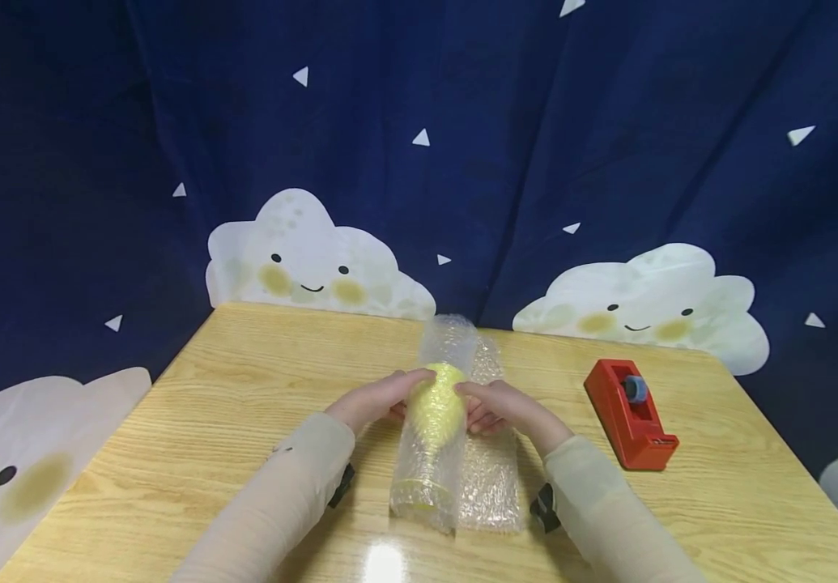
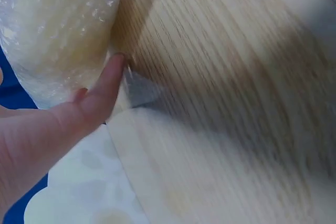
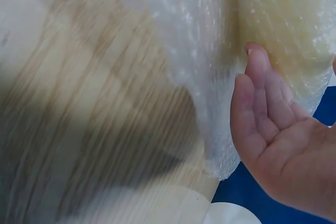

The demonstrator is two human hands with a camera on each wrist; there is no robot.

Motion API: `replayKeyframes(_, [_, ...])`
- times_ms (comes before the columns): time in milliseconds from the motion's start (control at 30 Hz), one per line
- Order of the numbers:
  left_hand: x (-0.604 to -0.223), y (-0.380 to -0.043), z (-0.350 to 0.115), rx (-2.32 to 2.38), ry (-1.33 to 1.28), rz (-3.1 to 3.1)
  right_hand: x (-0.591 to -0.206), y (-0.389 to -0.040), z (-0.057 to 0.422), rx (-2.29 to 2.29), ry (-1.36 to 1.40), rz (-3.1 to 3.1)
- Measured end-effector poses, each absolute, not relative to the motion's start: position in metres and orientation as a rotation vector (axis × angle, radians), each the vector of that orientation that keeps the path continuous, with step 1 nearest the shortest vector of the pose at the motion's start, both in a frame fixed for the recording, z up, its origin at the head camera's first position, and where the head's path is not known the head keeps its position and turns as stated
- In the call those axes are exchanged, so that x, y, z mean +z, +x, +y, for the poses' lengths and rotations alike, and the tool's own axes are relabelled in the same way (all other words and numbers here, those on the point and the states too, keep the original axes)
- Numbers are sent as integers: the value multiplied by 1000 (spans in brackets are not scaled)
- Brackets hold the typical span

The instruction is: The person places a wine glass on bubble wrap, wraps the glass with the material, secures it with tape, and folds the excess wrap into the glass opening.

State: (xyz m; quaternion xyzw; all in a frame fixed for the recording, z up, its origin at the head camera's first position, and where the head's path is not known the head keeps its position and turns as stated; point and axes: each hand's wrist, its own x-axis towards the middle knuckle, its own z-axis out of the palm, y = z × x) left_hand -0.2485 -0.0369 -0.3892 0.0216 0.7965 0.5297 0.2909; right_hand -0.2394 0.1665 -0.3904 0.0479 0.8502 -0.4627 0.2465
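Observation:
A yellow goblet (image 1: 439,409) lies inside a roll of clear bubble wrap (image 1: 419,465) at the middle of the table. Its wide bowl faces the far side, and a thin stem runs to a round foot near me. From the left, my left hand (image 1: 378,398) holds the roll at the bowl, thumb on top. My right hand (image 1: 512,409) grips the opposite side, thumb also on top and fingers curled low against the wrap. In the right wrist view, those fingers (image 3: 275,98) touch the plastic. A loose flap of wrap (image 1: 490,478) extends to the right.
A red tape dispenser (image 1: 626,417) with a small tape roll stands on the right of the wooden table (image 1: 280,348). Behind the table hangs a dark blue curtain (image 1: 360,121) printed with clouds. Light glares on the near tabletop.

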Motion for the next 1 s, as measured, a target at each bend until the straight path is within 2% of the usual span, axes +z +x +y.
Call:
replayKeyframes(400, [-394, -251, -28, 1550, -24, 1969, -391, -239, 178, -1193, 78, 2326])
replayKeyframes(1000, [-391, -251, -29, 1512, 27, 1987, -402, -233, 165, -1521, 156, 2305])
